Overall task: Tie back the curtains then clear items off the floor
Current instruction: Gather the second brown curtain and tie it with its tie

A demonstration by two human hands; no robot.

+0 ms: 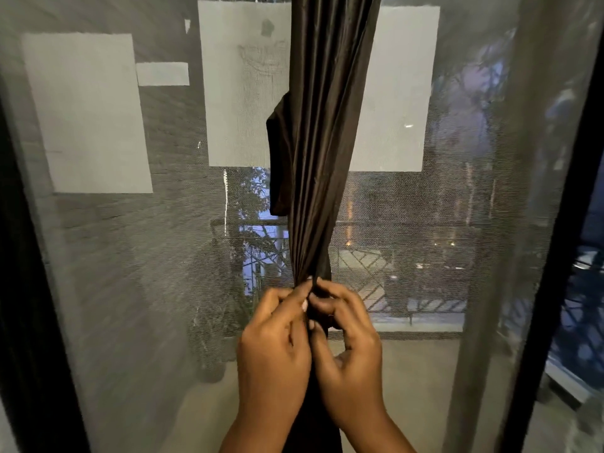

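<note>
Where the dark brown curtain (322, 132) hangs gathered at centre, a sheer mesh curtain (108, 256) covers the glass behind it. Pale paper sheets (85, 112) sit left and right of the dark curtain, behind the mesh; one bears a faint drawing, no legible writing. Dark frame (19, 289) far left. Below the sheets, foliage, a railing and dim outdoor lights. Left hand (274, 348) and right hand (349, 348) meet at the curtain's narrowest point, fingers curled, both pinching the bunched fabric.
</note>
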